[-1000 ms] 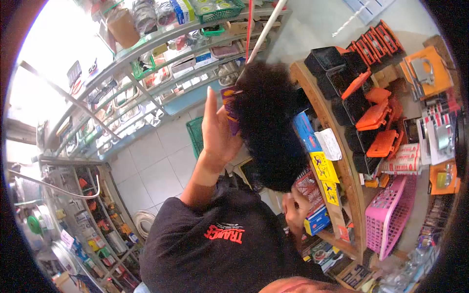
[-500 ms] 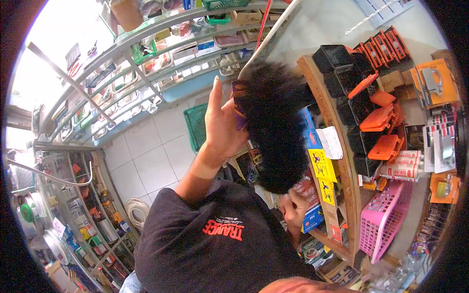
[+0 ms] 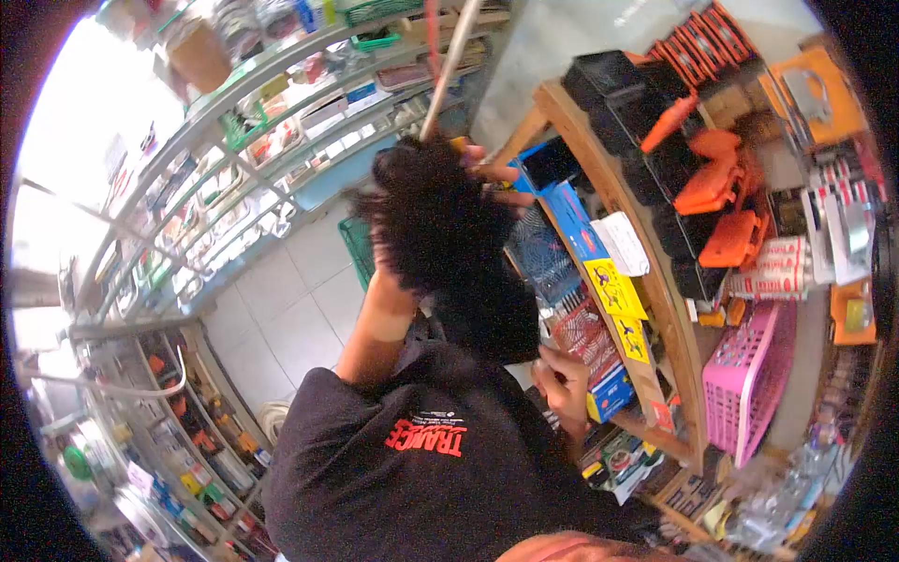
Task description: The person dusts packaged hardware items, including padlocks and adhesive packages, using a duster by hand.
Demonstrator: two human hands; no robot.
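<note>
A black, fluffy feather duster point(image 3: 454, 239), blurred by motion, fills the space between my hands. My right hand point(image 3: 564, 382) is closed, fingers curled, at its lower end; the handle itself is hidden. My left hand point(image 3: 498, 178) reaches up behind the fluff, which covers the palm. Several bent fingers come out at the upper right. Beside them shows a yellow bit of a small purple-and-yellow item point(image 3: 459, 143), otherwise covered by the duster.
A wooden shelf point(image 3: 623, 215) with black bins point(image 3: 646, 131), orange lids point(image 3: 712, 183) and boxes stands at right, near a pink basket point(image 3: 749, 384). Metal racks point(image 3: 272, 178) of small goods line the left. A green basket point(image 3: 356, 248) sits behind my left forearm.
The duster has swung left across my left hand and now covers the palm and most of the purple-and-yellow item. My right hand shows more fully. The view has shifted slightly.
</note>
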